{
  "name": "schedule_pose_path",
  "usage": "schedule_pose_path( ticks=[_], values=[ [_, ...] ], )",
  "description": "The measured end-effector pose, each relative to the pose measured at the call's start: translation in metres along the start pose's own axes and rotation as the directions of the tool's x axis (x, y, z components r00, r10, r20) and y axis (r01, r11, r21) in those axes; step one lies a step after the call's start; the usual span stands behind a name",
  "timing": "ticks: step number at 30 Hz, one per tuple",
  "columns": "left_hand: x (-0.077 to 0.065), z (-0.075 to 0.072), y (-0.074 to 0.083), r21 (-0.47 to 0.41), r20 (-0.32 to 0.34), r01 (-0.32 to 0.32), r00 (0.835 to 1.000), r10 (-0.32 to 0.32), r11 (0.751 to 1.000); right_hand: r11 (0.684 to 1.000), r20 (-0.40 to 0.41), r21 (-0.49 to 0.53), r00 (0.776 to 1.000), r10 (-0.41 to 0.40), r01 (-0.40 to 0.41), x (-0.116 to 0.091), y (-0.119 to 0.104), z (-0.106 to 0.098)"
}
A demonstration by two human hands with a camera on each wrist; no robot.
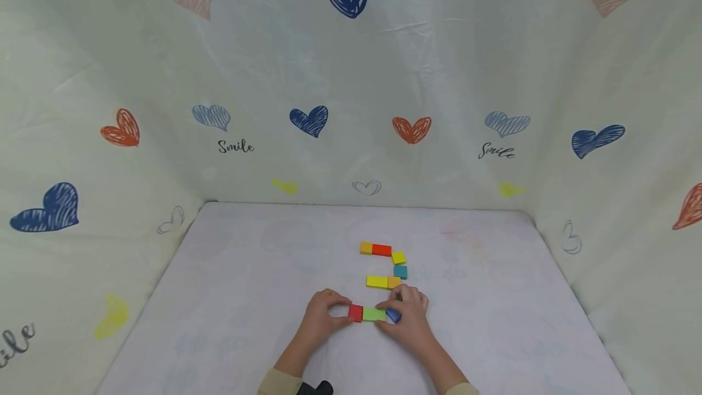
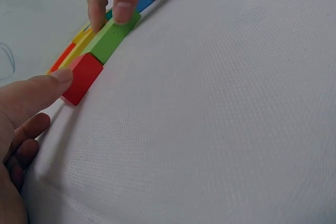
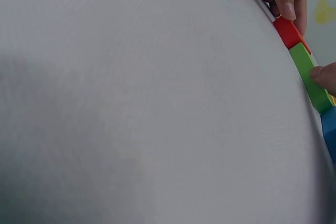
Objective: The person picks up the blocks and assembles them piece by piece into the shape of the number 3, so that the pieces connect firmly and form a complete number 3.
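Observation:
In the head view a red block [image 1: 356,313] and a longer light green block [image 1: 373,314] lie end to end on the white-covered table. My left hand [image 1: 322,313] pinches the red block at its left end between thumb and forefinger. With thumb and forefinger, my right hand [image 1: 410,319] grips the green block near its right end. A blue block [image 1: 393,315] sits at an angle against that end, partly under the right hand. Something dark green [image 1: 399,297] shows between the right fingers, mostly hidden. The left wrist view shows the red block [image 2: 84,78] touching the green one [image 2: 116,36].
Beyond the hands, more blocks form a curve: an orange block [image 1: 366,248], a red one [image 1: 382,250], a yellow one [image 1: 398,258], a teal one [image 1: 401,272], another orange one [image 1: 393,282] and a long yellow one [image 1: 377,282]. A black object [image 1: 318,388] shows beside the left sleeve.

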State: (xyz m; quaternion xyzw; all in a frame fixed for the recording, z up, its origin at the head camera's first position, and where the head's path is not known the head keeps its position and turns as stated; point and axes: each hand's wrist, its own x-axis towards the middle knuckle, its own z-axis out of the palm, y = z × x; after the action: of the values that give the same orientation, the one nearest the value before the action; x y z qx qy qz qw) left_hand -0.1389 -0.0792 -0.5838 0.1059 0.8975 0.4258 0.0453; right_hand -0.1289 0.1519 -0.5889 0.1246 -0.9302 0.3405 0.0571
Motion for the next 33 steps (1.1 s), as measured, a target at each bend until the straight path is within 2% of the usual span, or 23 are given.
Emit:
schedule_pose_path(
  ticks=[8,15,20,29,33],
  values=[
    [0.0,0.0,0.001,0.026,0.011,0.012,1.0,-0.012,1.0,1.0,0.011,-0.009,1.0,0.014,-0.014,0.0,-0.001,0.0],
    [-0.002,0.0,0.003,0.04,0.006,0.04,0.999,-0.04,0.998,1.0,0.003,0.022,1.0,0.004,-0.004,-0.002,-0.002,0.0],
    [-0.001,0.001,0.003,0.041,0.004,0.037,0.999,-0.037,0.998,1.0,0.014,-0.003,1.0,-0.006,0.006,-0.002,-0.001,-0.001],
    [-0.002,-0.012,0.005,-0.015,0.061,0.043,0.997,-0.042,0.999,0.999,0.045,-0.008,0.998,-0.053,0.054,0.005,0.002,-0.028],
    [-0.001,-0.021,0.01,0.029,0.094,0.021,0.995,-0.024,0.999,0.999,0.069,-0.02,0.997,-0.029,0.03,0.004,0.005,-0.044]
  ],
)
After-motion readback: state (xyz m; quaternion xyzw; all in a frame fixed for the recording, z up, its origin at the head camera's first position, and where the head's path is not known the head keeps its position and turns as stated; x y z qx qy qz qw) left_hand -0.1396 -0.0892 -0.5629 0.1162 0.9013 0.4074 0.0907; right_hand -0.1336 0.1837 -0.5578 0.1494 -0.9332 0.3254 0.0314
